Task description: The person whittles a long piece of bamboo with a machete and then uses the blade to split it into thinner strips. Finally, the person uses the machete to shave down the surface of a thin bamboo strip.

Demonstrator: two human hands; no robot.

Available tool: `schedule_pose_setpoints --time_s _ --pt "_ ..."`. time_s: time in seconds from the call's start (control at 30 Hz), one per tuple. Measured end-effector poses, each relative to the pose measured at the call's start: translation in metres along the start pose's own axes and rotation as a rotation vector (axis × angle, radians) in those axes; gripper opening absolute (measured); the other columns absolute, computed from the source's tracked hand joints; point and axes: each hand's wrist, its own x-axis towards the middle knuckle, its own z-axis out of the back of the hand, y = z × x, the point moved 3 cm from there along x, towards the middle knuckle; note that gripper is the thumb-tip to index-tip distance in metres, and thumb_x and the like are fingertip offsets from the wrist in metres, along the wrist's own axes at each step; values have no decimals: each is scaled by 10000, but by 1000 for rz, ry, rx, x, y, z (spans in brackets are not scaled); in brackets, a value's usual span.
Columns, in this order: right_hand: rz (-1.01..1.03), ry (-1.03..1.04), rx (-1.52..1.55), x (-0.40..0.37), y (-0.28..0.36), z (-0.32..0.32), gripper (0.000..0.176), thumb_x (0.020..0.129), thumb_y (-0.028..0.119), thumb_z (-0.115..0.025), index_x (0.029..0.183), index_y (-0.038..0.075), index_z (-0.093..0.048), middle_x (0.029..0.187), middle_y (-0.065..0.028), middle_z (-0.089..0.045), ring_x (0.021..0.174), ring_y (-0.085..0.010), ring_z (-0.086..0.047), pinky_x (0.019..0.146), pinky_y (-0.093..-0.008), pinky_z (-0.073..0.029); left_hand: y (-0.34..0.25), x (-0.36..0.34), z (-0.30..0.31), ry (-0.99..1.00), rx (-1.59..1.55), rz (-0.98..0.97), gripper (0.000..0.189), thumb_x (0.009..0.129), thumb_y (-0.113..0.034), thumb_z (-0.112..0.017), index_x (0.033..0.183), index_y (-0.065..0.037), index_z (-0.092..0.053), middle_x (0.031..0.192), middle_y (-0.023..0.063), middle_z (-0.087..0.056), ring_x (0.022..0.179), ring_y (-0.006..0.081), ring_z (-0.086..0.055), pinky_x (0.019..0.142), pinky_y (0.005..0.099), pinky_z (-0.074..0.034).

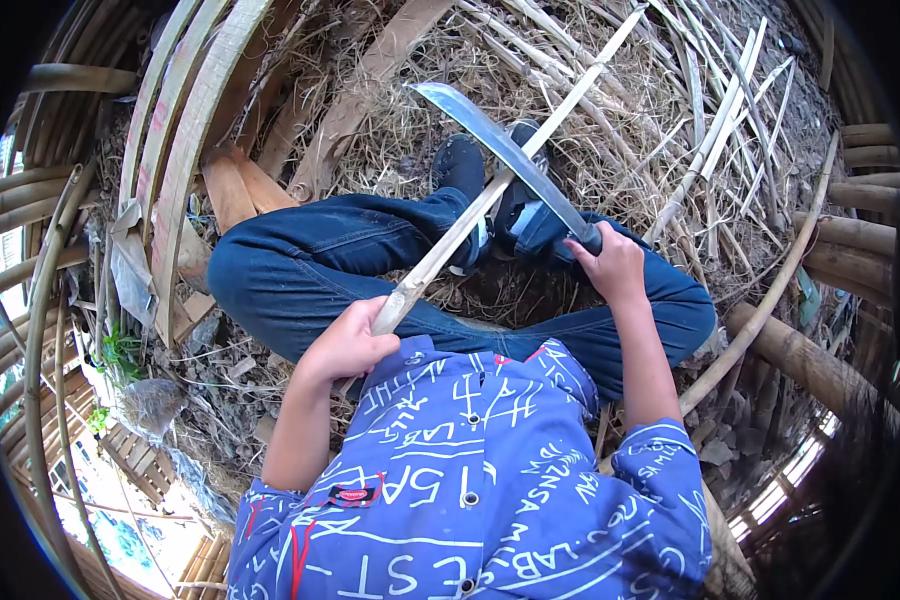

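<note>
My left hand is wrapped round the near end of a long pale bamboo strip, which slants up and away to the right between my legs. In my right hand is the dark handle of a machete, its long grey blade pointing up and to the left. The blade crosses over the strip near my shoes, overlapping it in this view. Both forearms rest low over my bent, jeans-clad legs.
Shavings and dry litter cover the ground ahead. Several thin split strips lie at the upper right. Wide bamboo slats stand at the left, near a wooden block. Bamboo poles wall in both sides.
</note>
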Motion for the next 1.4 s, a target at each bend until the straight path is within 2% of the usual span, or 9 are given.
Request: schedule_pose_setpoints --time_s 0.5,0.57,0.67,0.87,0.97,1.13,1.23,1.3,1.4 --pt "161 6 72 6 3 0 535 801 579 -678 872 51 -620 706 -162 -662 688 -355 -667 613 -443 -520 -2 -2 2 -12 8 39 428 754 -30 -550 1181 3 -554 621 -38 -524 423 36 -456 356 211 -362" --pt "17 44 17 18 -10 -1 574 813 612 -642 843 40 -608 706 -184 -660 690 -379 -664 614 -458 -522 -2 -1 0 -11 6 33 427 752 -29 -549 1178 1 -554 621 -37 -524 419 37 -457 352 212 -361" --pt "-13 13 -9 28 -12 -1 574 813 608 -646 835 36 -608 708 -190 -661 685 -380 -663 608 -460 -522 -4 -1 1 -26 1 -5 403 751 -25 -547 1153 0 -554 618 -35 -521 415 42 -459 348 214 -361" --pt "176 8 31 17 2 0 597 796 640 -645 810 45 -593 669 -186 -644 638 -377 -657 594 -453 -521 0 -1 2 0 -3 70 442 745 -30 -557 1187 0 -549 605 -39 -511 413 43 -458 346 217 -365" --pt "-89 -13 27 41 -31 -7 622 828 635 -612 799 13 -591 706 -224 -654 684 -409 -658 617 -478 -520 1 0 -1 -26 29 34 478 741 -33 -561 1218 -1 -543 604 -38 -515 410 42 -458 348 216 -366" --pt "-117 31 75 44 -15 8 613 839 623 -606 859 11 -628 736 -230 -662 745 -420 -664 682 -502 -519 -2 -2 1 -14 -23 3 418 753 -32 -552 1168 8 -551 611 -31 -526 409 41 -456 349 215 -361" --pt "67 98 10 33 -2 9 615 833 636 -604 852 21 -627 736 -221 -667 735 -414 -666 652 -483 -526 -7 -4 -3 0 -41 9 403 756 -21 -545 1157 18 -549 615 -31 -522 405 42 -455 347 212 -356" --pt "78 84 -33 41 -9 7 620 836 636 -600 827 17 -625 739 -227 -668 732 -410 -668 644 -477 -528 -6 -6 -3 -18 -9 51 392 755 -18 -545 1145 19 -550 617 -29 -522 402 44 -452 344 213 -352" --pt "-185 27 54 70 -40 6 639 850 635 -584 836 -2 -635 757 -249 -668 762 -420 -668 686 -506 -521 -3 -5 -2 -12 6 29 402 754 -13 -546 1155 16 -546 614 -27 -521 396 48 -445 341 218 -349"
